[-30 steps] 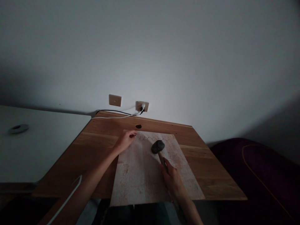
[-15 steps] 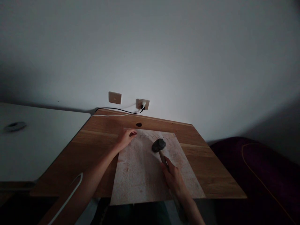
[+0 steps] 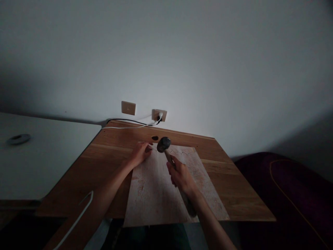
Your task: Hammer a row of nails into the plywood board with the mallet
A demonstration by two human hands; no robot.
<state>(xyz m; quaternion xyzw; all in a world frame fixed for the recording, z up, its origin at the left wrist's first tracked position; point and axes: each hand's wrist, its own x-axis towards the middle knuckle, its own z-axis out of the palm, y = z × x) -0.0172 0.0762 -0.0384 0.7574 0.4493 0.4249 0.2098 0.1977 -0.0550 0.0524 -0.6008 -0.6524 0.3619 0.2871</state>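
Note:
My right hand (image 3: 181, 175) is wrapped round the wooden handle of a mallet (image 3: 163, 144) with a thick black head. The mallet head hangs over the far part of a pale, blotchy wooden board (image 3: 158, 198). At the board's far left corner, my left hand (image 3: 141, 153) is closed in a pinch, fingertips just left of the mallet head. What those fingers hold, if anything, is too small to make out. A row of thin dark nails or zigzag marks (image 3: 179, 152) runs along the board's far edge.
The board lies on a brown wooden desk (image 3: 234, 187) with a round cable hole (image 3: 155, 138). Black and white cables (image 3: 125, 127) lead to a wall socket (image 3: 159, 115). On the left, a white surface (image 3: 52, 156) carries a grey ring-shaped roll (image 3: 19, 139). Dark purple fabric (image 3: 260, 173) is at right.
The mallet and my right hand have moved up and to the left, bringing the head closer to my left hand. My left hand has shifted only slightly.

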